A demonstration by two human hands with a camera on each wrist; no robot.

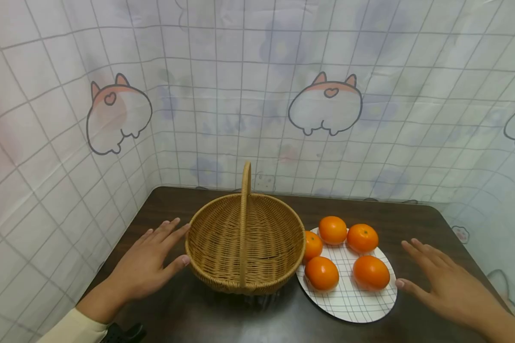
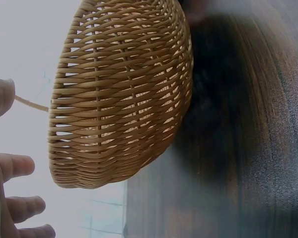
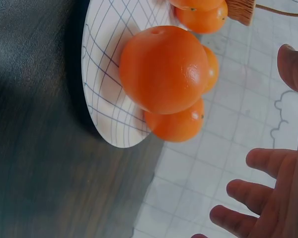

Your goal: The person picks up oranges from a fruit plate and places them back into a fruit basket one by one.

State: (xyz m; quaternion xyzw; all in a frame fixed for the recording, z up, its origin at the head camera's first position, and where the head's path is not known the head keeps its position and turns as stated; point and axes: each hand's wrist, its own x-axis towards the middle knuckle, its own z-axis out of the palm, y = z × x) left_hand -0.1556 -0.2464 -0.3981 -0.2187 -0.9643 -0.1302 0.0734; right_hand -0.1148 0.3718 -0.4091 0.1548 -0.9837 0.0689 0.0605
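A woven wicker basket (image 1: 214,238) with a tall arched handle (image 1: 243,228) stands on the dark table, its inside bare. My left hand (image 1: 148,264) is just left of its rim, fingers spread and holding nothing; in the left wrist view the fingers are apart from the basket wall (image 2: 119,94). Right of the basket is a white plate (image 1: 341,305) with a grid pattern, bearing several oranges (image 1: 371,273). My right hand (image 1: 450,286) hovers to the right of the plate, fingers extended, with nothing in it. The right wrist view shows one orange (image 3: 164,69) closest to that hand.
The dark wood table (image 1: 257,324) has rounded back corners. A white gridded cloth (image 1: 223,109) with cartoon animal prints hangs behind it and on both sides. The basket's right rim overlaps the plate's left edge in the head view. A dark object (image 1: 124,333) shows at the left wrist.
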